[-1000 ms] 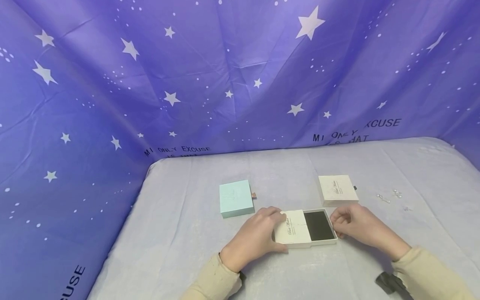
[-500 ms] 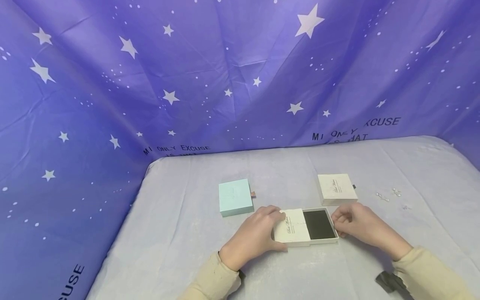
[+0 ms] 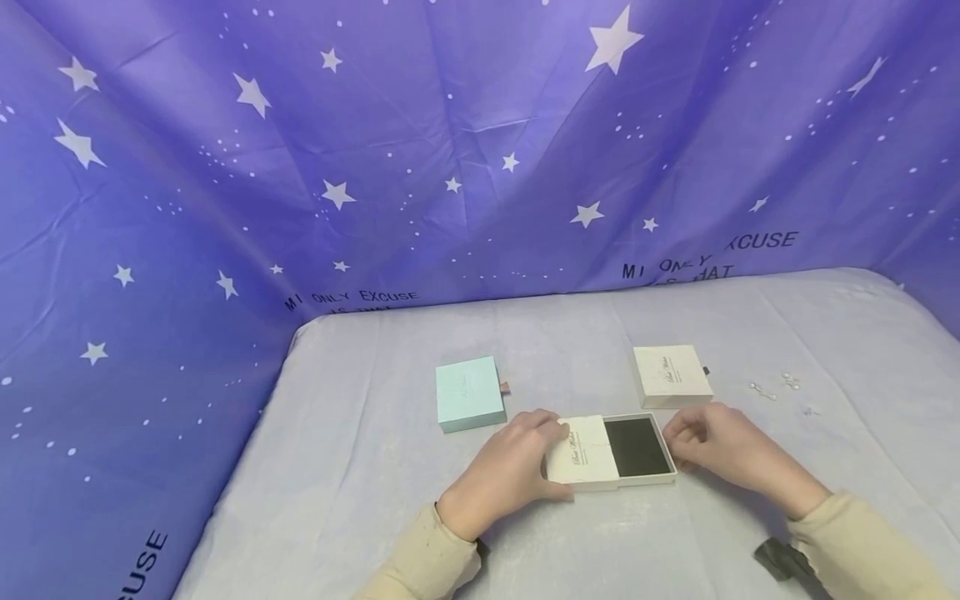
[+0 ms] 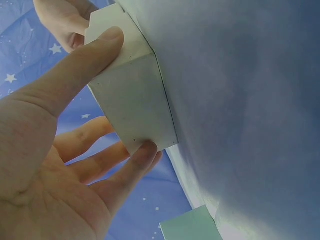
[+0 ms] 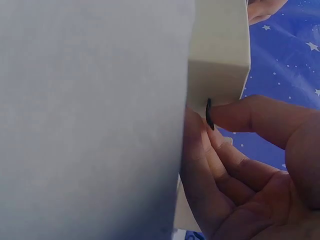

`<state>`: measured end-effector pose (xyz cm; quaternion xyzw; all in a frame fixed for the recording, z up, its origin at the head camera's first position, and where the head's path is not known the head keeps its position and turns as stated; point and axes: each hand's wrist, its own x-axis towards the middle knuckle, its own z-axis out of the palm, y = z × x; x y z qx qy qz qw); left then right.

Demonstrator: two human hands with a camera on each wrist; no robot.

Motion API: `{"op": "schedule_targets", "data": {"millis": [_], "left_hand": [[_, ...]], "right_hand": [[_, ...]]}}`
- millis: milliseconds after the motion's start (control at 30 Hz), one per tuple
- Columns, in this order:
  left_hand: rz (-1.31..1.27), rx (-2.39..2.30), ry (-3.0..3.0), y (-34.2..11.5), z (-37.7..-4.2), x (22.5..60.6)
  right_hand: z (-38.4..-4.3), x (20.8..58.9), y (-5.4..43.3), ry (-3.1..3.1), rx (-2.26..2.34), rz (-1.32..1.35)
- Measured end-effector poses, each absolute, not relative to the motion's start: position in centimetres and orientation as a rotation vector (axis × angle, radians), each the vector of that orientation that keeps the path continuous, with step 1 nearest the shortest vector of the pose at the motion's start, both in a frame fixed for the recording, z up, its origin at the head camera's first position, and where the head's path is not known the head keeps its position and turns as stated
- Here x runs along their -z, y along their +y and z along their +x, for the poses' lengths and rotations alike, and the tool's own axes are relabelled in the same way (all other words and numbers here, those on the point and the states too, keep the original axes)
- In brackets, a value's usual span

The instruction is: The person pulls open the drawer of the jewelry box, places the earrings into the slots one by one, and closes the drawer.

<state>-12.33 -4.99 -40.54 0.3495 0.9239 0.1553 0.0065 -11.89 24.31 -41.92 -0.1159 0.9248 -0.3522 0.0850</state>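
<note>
A white drawer box (image 3: 588,457) with dark script on its lid lies on the cloth, its tray (image 3: 672,479) partly slid out to the right and showing a black lining (image 3: 639,447). My left hand (image 3: 510,467) grips the outer sleeve, thumb on the near side and fingers across the far side and closed end, as the left wrist view shows of the sleeve (image 4: 132,100). At the tray's end my right hand (image 3: 723,446) pinches a small black pull tab (image 5: 209,114) between thumb and fingers. The head view hides that tab behind the fingers.
Behind the right hand stands another white box (image 3: 672,375) with a dark tab. A mint-green box (image 3: 470,393) with a brown tab sits behind the left hand. Small pearl-like jewellery pieces (image 3: 762,391) lie at the right. A purple star-printed curtain (image 3: 465,167) hangs behind the table.
The tray shows a sliver more of its black lining than a second ago. Both hands keep their hold, and the head view has shifted slightly.
</note>
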Motion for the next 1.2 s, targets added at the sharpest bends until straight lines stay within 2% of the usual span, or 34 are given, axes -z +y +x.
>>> {"op": "schedule_targets", "data": {"millis": [500,767,1200], "left_hand": [[1.086,-0.505,2.885,-5.0,-12.3,40.5],[1.087,-0.507,2.891,-5.1,-12.3,40.6],[1.107,-0.493,2.903,-5.1,-12.2,40.7]], "right_hand": [[-12.2,39.3,27.9,2.855,1.007,-0.238],[-12.6,38.3,30.1,3.038,0.720,-0.160],[-13.8,39.1,31.8,3.126,0.541,-0.199]]}}
